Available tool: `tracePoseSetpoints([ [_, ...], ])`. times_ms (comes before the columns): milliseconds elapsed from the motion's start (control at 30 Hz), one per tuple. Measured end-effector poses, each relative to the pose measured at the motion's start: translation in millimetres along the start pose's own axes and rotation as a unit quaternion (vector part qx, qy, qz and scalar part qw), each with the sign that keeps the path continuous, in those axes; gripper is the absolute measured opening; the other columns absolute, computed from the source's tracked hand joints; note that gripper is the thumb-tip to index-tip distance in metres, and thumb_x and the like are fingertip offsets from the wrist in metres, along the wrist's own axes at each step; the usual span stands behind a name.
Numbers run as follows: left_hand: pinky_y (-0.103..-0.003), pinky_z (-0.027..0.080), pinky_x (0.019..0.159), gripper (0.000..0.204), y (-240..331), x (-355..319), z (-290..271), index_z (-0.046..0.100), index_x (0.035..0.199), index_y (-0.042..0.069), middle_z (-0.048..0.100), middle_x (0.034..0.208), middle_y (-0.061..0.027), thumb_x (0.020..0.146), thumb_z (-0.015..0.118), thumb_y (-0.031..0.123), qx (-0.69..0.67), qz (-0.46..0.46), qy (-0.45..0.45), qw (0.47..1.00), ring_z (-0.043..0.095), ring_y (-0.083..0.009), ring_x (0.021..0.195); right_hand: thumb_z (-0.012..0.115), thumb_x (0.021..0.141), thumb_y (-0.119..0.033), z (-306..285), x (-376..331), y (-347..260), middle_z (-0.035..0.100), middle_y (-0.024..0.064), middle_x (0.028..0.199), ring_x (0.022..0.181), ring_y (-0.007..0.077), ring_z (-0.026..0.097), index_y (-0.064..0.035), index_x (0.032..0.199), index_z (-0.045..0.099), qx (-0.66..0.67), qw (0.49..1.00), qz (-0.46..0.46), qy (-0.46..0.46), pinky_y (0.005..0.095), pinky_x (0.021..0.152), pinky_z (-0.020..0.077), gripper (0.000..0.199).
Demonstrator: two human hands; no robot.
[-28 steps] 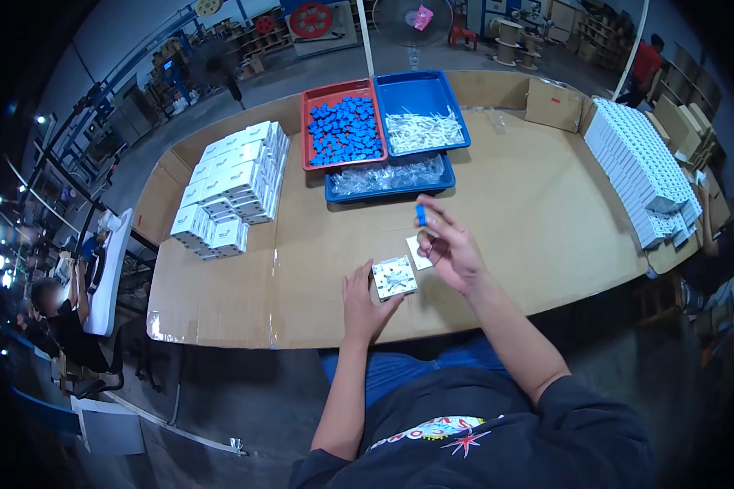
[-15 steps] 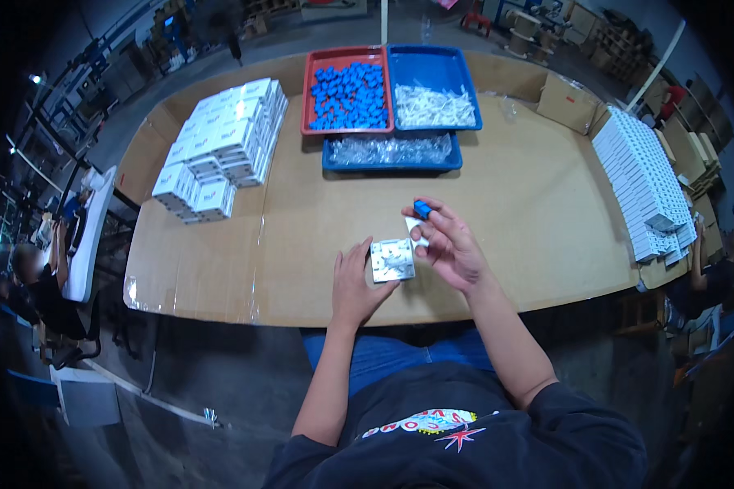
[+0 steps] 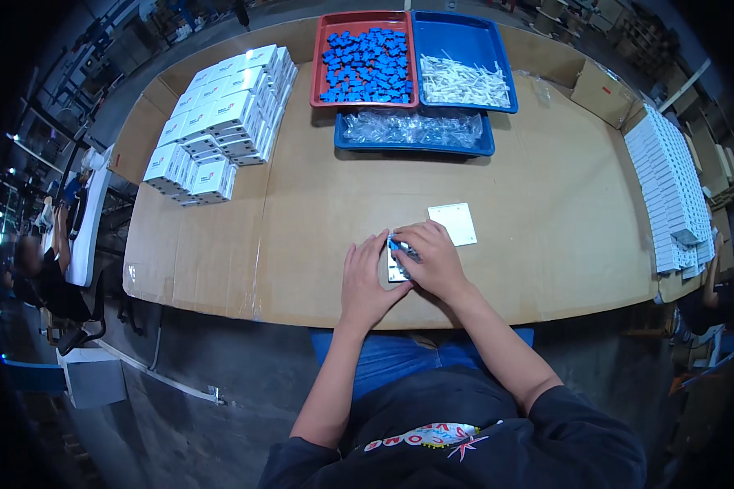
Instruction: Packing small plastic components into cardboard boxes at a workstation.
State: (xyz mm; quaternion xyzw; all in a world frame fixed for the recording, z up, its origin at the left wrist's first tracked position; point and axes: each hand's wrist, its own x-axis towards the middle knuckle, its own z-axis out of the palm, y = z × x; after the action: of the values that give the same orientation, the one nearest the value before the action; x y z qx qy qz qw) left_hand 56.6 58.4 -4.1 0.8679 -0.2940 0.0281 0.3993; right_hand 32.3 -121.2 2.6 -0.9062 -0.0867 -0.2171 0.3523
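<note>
L hand (image 3: pixel 364 281) clasping, thumb out; R hand (image 3: pixel 432 259) alongside, fingers (image 3: pixel 412 235) pinched dn; forearms (image 3: pixel 501 330) angled in.

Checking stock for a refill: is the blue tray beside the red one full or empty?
Neither, only partly filled: white pieces cover the near part of the blue tray, while its far part shows bare.

Wears a dark short-sleeved fabric T-shirt (image 3: pixel 554 444) printed with a white oval (image 3: pixel 448 433), coloured lettering (image 3: pixel 383 445) and a red, white-edged star (image 3: pixel 467 448); blue denim trousers (image 3: pixel 383 357); bare left hand (image 3: pixel 365 285), bare right hand (image 3: pixel 436 265).
</note>
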Motion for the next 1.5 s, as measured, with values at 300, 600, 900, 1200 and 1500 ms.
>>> tracePoseSetpoints([
  [300, -0.059, 0.030, 0.123, 0.097, 1.4, 4.7, -1.4, 0.049, 0.150, 0.010, 0.058, 0.145, -0.0124, 0.067, 0.093, 0.032, -0.007, -0.014, -0.012, 1.000, 0.052, -0.0345, 0.137, 0.078, 0.087, -0.017, 1.0, -1.2, 1.1, 0.075, 0.0047, 0.117, 0.113, 0.0241, 0.067, -0.0086, 0.109, 0.076, -0.030, 0.999, 0.028, -0.012, 0.0470, 0.107, 0.0413, 0.023],
  [600, -0.058, 0.031, 0.122, 0.095, -1.4, 6.0, -0.1, 0.050, 0.150, 0.010, 0.059, 0.146, -0.0114, 0.067, 0.092, 0.029, -0.009, -0.020, -0.017, 1.000, 0.052, -0.0342, 0.139, 0.073, 0.092, -0.019, -5.6, -4.5, -2.2, 0.071, 0.0065, 0.131, 0.132, 0.0280, 0.059, -0.0078, 0.116, 0.077, -0.096, 0.994, -0.008, -0.042, 0.0572, 0.113, 0.0367, 0.027],
  [900, -0.057, 0.032, 0.122, 0.090, -3.0, 10.7, 2.3, 0.053, 0.148, 0.011, 0.062, 0.143, -0.0110, 0.068, 0.091, 0.025, -0.014, -0.029, -0.016, 0.999, 0.052, -0.0340, 0.138, 0.066, 0.098, -0.029, -16.4, 9.1, -11.6, 0.066, 0.0114, 0.135, 0.137, 0.0261, 0.055, -0.0025, 0.120, 0.076, -0.188, 0.970, -0.031, -0.152, 0.0628, 0.120, 0.0290, 0.036],
  [1200, -0.057, 0.030, 0.122, 0.098, 0.6, 4.0, -0.6, 0.046, 0.153, 0.008, 0.059, 0.147, -0.0132, 0.068, 0.092, 0.028, -0.034, -0.029, -0.016, 0.999, 0.052, -0.0334, 0.139, 0.066, 0.096, -0.030, -21.2, 13.0, -9.9, 0.062, 0.0184, 0.139, 0.133, 0.0321, 0.057, -0.0022, 0.126, 0.072, -0.156, 0.962, -0.033, -0.221, 0.0638, 0.118, 0.0339, 0.042],
  [1500, -0.053, 0.035, 0.117, 0.112, 8.7, -0.6, -3.9, 0.040, 0.157, 0.003, 0.051, 0.146, -0.0214, 0.068, 0.093, 0.045, -0.024, 0.028, 0.039, 0.999, 0.049, -0.0387, 0.135, 0.080, 0.086, -0.024, -103.9, 18.2, 57.0, 0.051, 0.0212, 0.154, 0.141, 0.0413, 0.049, -0.0109, 0.130, 0.072, -0.079, 0.981, 0.000, -0.177, 0.0471, 0.118, 0.0414, 0.047],
])
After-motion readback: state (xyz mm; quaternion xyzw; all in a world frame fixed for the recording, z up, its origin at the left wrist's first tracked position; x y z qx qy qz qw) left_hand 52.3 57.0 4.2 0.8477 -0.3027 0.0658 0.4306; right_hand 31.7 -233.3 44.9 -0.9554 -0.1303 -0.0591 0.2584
